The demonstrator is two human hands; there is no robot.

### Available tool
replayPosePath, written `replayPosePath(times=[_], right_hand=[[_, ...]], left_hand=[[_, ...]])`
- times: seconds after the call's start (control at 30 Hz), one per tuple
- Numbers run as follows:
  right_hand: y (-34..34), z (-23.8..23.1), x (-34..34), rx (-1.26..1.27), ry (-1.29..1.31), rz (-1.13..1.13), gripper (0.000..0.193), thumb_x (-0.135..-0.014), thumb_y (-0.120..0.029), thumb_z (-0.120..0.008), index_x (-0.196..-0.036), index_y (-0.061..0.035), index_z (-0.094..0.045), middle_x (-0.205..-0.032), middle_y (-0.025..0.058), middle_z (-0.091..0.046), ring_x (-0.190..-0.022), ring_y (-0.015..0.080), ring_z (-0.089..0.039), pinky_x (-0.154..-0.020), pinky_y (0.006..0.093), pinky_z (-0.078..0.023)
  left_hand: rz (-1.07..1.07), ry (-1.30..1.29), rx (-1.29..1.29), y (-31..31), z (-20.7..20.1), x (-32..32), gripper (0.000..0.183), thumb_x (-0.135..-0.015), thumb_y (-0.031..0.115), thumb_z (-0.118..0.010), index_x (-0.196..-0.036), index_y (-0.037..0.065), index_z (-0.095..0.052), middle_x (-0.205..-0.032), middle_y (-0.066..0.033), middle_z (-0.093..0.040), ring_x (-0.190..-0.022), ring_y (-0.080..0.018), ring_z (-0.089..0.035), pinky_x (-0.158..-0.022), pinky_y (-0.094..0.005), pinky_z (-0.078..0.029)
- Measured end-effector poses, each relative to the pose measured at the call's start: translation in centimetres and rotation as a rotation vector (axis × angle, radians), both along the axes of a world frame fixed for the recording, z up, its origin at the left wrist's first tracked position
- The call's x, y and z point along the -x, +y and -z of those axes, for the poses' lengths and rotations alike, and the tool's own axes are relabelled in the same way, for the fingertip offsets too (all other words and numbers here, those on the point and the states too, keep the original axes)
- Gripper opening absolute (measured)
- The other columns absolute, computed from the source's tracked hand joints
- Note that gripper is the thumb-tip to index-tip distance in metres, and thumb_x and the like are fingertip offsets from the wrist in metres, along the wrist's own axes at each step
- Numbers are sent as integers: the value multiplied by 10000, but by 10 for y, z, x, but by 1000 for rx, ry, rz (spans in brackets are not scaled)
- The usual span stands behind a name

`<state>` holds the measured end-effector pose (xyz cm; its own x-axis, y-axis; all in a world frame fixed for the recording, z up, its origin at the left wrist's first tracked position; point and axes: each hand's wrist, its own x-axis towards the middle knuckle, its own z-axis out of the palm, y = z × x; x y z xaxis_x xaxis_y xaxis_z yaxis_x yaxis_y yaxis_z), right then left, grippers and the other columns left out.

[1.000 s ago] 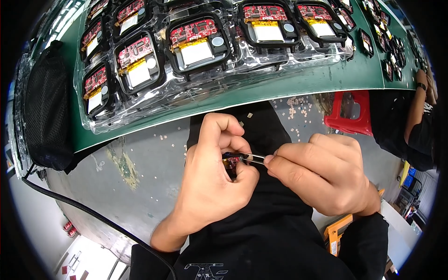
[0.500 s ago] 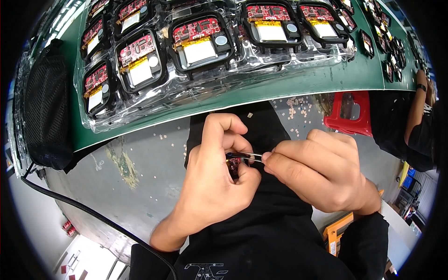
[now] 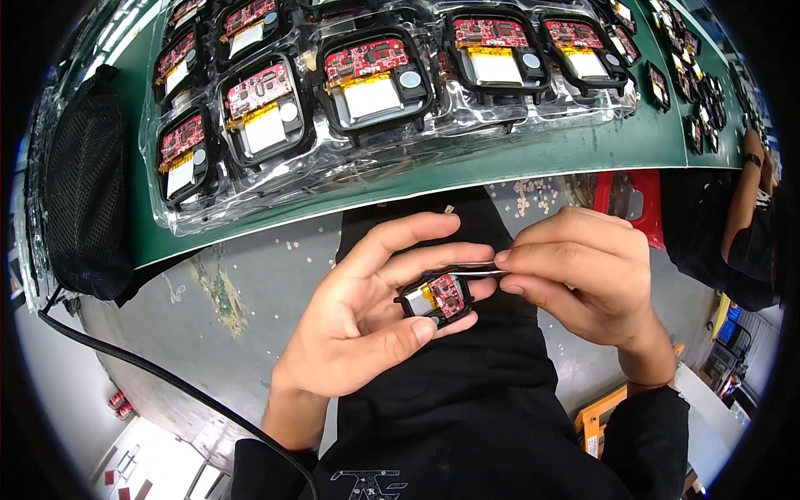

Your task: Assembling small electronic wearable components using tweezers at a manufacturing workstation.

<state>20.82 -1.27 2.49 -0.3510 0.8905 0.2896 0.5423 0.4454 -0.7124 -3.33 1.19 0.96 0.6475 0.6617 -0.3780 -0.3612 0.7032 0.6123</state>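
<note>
A small open smartwatch case (image 3: pixel 448 297) rests in the fingers of my left hand (image 3: pixel 342 329), its thumb pressing the lower edge. Inside the black rim are a red circuit board, yellow tape and a silvery battery pack. Pinched between the thumb and fingers of my right hand (image 3: pixel 587 267) is a pair of thin metal tweezers (image 3: pixel 479 270). The tweezers lie along the case's upper edge; whether their tips grip anything is too small to tell.
Beyond my hands, a clear plastic tray (image 3: pixel 467 125) on the green tabletop (image 3: pixel 583 154) carries several similar watch cases (image 3: pixel 371 79). A black mesh bag (image 3: pixel 87 183) stands at the left, with a black cable (image 3: pixel 150 367) below it. A red stool (image 3: pixel 646 208) and a co-worker's arm (image 3: pixel 742 208) appear at right.
My left hand has opened out and turned the watch case, so its inside now shows. The right hand has shifted slightly right and up, still pinching the tweezers.
</note>
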Motion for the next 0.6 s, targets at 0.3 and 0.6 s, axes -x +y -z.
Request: replayPosePath(times=[0.3, 0.6], right_hand=[[5, -29, -8, 230, 36, 35, 229, -733, -110, -854, -908, 6, -765, -787, 123, -706, -669, 225, -692, -570, 291, -515], [-5, -36, 5, 70, -121, 94, 296, -796, -244, -830, -967, -15, -751, -799, 91, -675, -610, 208, -645, -517, 305, -484]], left_hand=[[-27, -180, 22, -8, 23, 1, 1042, -706, -11, -902, -1535, -21, -271, -1373, -341, -499, -1198, -508, -601, -884, -539, -631], [-289, -75, -409, -18, 40, -8, 938, -654, -16, -942, -1427, 1, -411, -1261, -136, -501, -1239, -366, -598, -1013, -487, -581]])
